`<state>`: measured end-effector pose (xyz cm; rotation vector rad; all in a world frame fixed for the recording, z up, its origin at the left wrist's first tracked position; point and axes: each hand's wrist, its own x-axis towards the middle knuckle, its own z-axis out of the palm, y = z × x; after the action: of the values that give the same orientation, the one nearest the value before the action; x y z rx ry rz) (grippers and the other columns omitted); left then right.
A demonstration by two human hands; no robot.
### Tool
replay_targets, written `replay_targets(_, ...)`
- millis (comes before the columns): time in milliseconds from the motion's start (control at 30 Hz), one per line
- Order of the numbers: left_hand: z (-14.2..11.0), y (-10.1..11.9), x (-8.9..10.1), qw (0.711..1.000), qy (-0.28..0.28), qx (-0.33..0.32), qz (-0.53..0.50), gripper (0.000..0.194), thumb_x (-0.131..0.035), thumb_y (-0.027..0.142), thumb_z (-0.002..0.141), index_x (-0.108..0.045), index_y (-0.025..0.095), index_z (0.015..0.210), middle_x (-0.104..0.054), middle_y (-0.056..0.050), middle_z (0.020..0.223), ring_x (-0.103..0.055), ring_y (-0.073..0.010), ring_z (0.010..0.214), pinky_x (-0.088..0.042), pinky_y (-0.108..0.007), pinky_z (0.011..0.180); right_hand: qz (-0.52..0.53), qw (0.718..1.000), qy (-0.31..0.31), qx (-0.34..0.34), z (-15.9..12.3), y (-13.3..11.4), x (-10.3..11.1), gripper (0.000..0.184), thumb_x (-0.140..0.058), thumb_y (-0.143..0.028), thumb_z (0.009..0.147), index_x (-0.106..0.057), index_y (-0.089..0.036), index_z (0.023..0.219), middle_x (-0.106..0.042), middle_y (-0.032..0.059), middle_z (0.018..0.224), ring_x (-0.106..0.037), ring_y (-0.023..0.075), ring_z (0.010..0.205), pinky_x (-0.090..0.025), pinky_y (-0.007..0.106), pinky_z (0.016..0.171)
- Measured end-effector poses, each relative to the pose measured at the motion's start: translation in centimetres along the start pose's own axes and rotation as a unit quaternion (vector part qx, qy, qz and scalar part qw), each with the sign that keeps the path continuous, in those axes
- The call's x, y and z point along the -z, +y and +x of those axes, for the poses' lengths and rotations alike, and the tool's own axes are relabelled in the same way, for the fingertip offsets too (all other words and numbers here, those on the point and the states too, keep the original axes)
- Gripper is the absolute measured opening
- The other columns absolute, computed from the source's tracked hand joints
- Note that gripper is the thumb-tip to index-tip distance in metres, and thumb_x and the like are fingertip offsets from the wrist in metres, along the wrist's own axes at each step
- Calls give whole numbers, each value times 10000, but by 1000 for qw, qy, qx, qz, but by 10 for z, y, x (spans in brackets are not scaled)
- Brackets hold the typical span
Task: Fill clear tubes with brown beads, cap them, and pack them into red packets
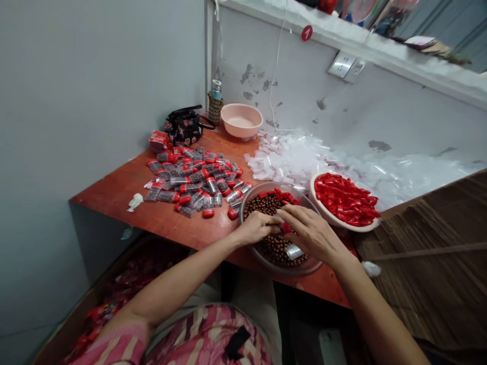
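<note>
Both my hands work over a clear bowl [247, 203] full of small brown balls [266, 205] at the table's near edge. My left hand [258, 227] is curled, its fingertips pinching something small over the balls. My right hand [310, 233] is closed around a small clear tube with a red cap [286, 228]; a silvery bit of tube [293, 251] shows under its palm. A few red caps lie at the bowl's far rim.
A white bowl [365, 228] of red caps stands right of the clear bowl. A heap of filled red-capped tubes [194, 182] lies to the left. Clear plastic bags [297, 157], a pink bowl [241, 120], a black pouch [184, 126] and a bottle [216, 90] sit further back.
</note>
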<state>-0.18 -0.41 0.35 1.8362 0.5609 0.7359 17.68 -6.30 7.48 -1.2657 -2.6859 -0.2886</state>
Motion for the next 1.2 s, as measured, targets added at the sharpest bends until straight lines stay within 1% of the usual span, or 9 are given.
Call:
replay_targets(133,4,-2,1,994,42,10,-101,296,-534,254,768,-652,130,1009,-680,-49,962,-605,-191,876,-436,-260,792,-15,991,96,-93,-11,-1,-20,502,-546,-345,804,-420,-165,1255,-565,128,1085,-532,241,1002,-441,377,868)
replay_targets(333,8,-5,-1,991,85,32,-93,254,-517,236,771,-642,131,966,-669,-36,887,-594,-159,800,-440,-252,764,-60,970,105,-211,-2,-25,-51,786,-552,-519,738,-288,-63,1321,-488,212,1204,-482,316,1056,-413,437,853)
replay_targets(500,7,-4,0,990,105,30,-88,236,-506,212,770,-629,116,948,-654,-43,880,-581,-161,807,-434,-250,759,-105,964,134,-205,11,-25,-58,596,-455,-425,801,-389,-32,1244,-572,208,1071,-532,292,966,-415,391,797)
replay_targets(700,9,-8,1,988,109,31,-107,234,-515,206,766,-631,120,951,-656,-42,865,-582,-155,783,-441,-250,742,-110,963,137,-204,12,-23,-63,592,-450,-416,793,-388,-39,1246,-582,199,1073,-554,278,935,-422,370,788)
replay_targets(800,12,-13,-3,983,130,27,-125,240,-531,204,757,-633,124,959,-659,-47,878,-586,-161,797,-444,-266,760,-65,966,113,-224,15,-24,-62,622,-469,-405,792,-327,-68,1295,-536,192,1168,-519,281,1038,-404,384,858)
replay_targets(933,14,-14,-7,965,173,26,-198,263,-552,205,743,-620,117,982,-660,-65,924,-598,-167,820,-453,-290,784,48,960,71,-266,14,-14,-48,870,-543,-501,725,-124,-101,1375,-407,172,1325,-445,280,1160,-417,386,860)
replay_targets(1000,15,-13,0,951,197,19,-238,277,-561,215,738,-612,115,992,-661,-71,940,-605,-166,823,-464,-298,782,99,937,48,-331,10,-5,-41,804,-510,-542,742,-178,-150,1359,-497,135,1252,-525,252,1074,-439,356,811)
replay_targets(1100,16,-15,28,938,256,8,-236,282,-560,226,737,-611,118,993,-671,-66,919,-618,-165,796,-485,-302,757,95,896,-48,-431,5,8,-40,537,-401,-571,799,-463,-180,1162,-651,109,975,-610,250,905,-434,345,762)
replay_targets(1200,17,-18,69,927,355,6,-118,317,-538,200,748,-598,133,1053,-661,-70,993,-613,-181,890,-470,-313,822,44,867,-166,-468,9,11,-52,572,-338,-623,795,-543,-135,1011,-652,170,907,-608,307,894,-422,380,744)
